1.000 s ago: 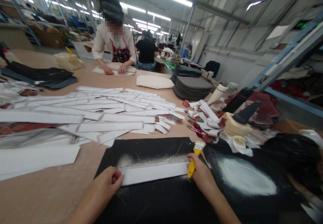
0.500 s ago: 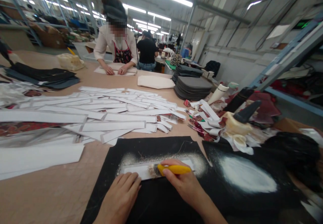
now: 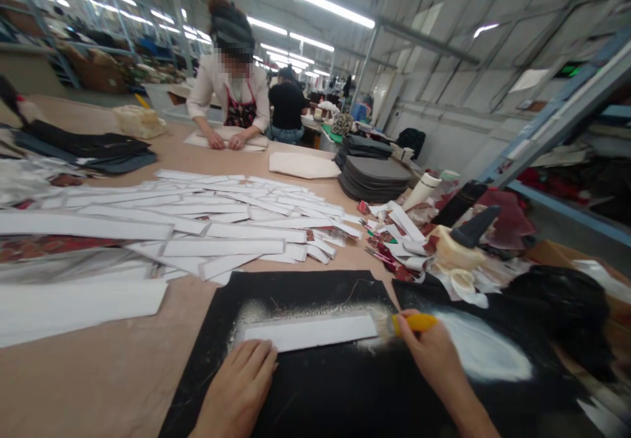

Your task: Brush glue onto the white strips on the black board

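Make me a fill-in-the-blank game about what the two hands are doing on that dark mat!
1. The right hand grips a small brush with a ____ handle.
2. The left hand rests, fingers flat, at the left end of a long ____ paper strip.
3. That strip lies on a flat ____ mat.
4. The brush's bristles sit at the strip's ____ end.
Missing words: yellow, white, black, right.
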The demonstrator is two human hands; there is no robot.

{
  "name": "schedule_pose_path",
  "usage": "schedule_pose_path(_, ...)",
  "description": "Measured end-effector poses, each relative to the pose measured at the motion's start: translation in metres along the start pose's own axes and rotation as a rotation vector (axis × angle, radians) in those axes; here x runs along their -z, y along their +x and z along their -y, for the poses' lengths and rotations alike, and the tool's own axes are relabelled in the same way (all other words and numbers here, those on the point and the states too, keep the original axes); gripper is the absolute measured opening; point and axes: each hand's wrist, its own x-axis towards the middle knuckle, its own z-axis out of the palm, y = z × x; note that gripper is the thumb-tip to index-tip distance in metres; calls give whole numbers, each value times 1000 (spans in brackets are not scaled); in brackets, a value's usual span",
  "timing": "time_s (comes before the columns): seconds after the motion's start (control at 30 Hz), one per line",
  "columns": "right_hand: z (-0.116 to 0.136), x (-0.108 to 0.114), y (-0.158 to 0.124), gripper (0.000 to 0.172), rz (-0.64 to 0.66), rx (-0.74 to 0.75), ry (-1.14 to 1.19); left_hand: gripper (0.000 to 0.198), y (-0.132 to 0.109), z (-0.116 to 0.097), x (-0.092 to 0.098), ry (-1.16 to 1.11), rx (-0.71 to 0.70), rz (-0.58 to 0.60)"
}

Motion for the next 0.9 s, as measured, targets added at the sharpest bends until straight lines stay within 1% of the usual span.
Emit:
schedule_pose_path(0.07, 10, -4, 13, 45, -87, 50, -42, 29, 0, -11, -1, 4, 62, 13)
schedule_pose_path(0.1, 21, -9, 21, 44, -84, 89, 4, 28, 0, -17, -3, 2, 78, 16)
schedule_pose_path(0.13, 37, -16, 28, 42, -38, 137, 92, 28, 0, -23, -6, -5, 81, 14)
schedule_pose_path(0.2, 80, -32, 39, 36, 110, 268, 300, 26, 1, -34, -15, -26, 80, 26)
schedule_pose_path(0.27, 130, -48, 43, 29, 265, 419, 446, 28, 1, -42, -23, -33, 98, 89)
schedule_pose_path(0.3, 153, -56, 44, 26, 345, 491, 482, 31, 1, -45, -26, -34, 110, 133)
schedule_pose_path(0.37, 189, -68, 49, 19, 488, 610, 460, 36, 2, -47, -29, -46, 118, 225)
schedule_pose_path(0.4, 201, -72, 52, 17, 520, 661, 409, 37, 2, -47, -29, -53, 110, 263)
schedule_pose_path(0.43, 209, -75, 56, 16, 511, 709, 340, 36, 3, -46, -28, -59, 97, 289)
schedule_pose_path(0.53, 218, -79, 68, 14, 388, 789, 186, 31, 4, -42, -28, -69, 55, 316)
schedule_pose_path(0.57, 218, -79, 70, 13, 392, 798, 172, 31, 4, -41, -28, -77, 52, 311)
schedule_pose_path(0.63, 219, -79, 70, 14, 439, 783, 132, 31, 5, -41, -29, -87, 60, 297)
schedule_pose_path(0.67, 220, -78, 69, 15, 441, 768, 95, 31, 5, -41, -28, -86, 65, 290)
schedule_pose_path(0.77, 218, -77, 64, 20, 362, 698, 26, 27, 7, -41, -25, -74, 77, 279)
schedule_pose_path(0.83, 206, -76, 62, 21, 392, 648, 83, 25, 9, -42, -22, -63, 80, 268)
schedule_pose_path(0.9, 176, -73, 64, 24, 450, 573, 125, 23, 10, -42, -19, -43, 72, 251)
